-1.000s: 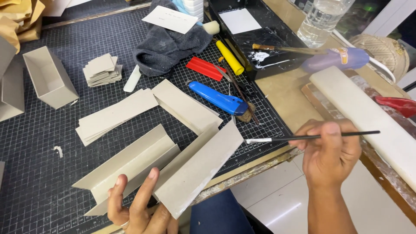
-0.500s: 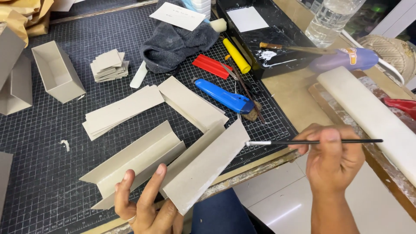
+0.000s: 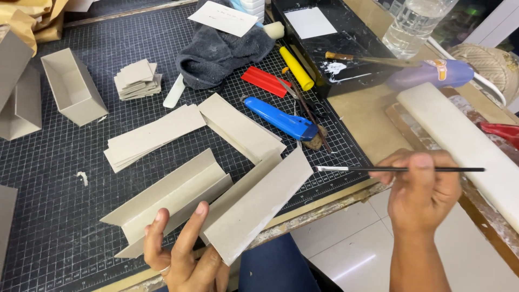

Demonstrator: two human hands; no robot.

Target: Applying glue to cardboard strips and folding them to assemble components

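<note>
A thin black-handled brush lies level in the pinch of the right hand, its pale bristles pointing at a folded grey cardboard strip. The left hand, fingers spread, props that stiff, matte strip from below at the near edge of the gridded black cutting mat on the bench. A blue utility knife lies beyond.

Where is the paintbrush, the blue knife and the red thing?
paintbrush (image 3: pixel 400 169), head view, middle of its thin black handle.
blue knife (image 3: pixel 281 119), head view, middle of its body.
red thing (image 3: pixel 265 81), head view, its flat top.
</note>
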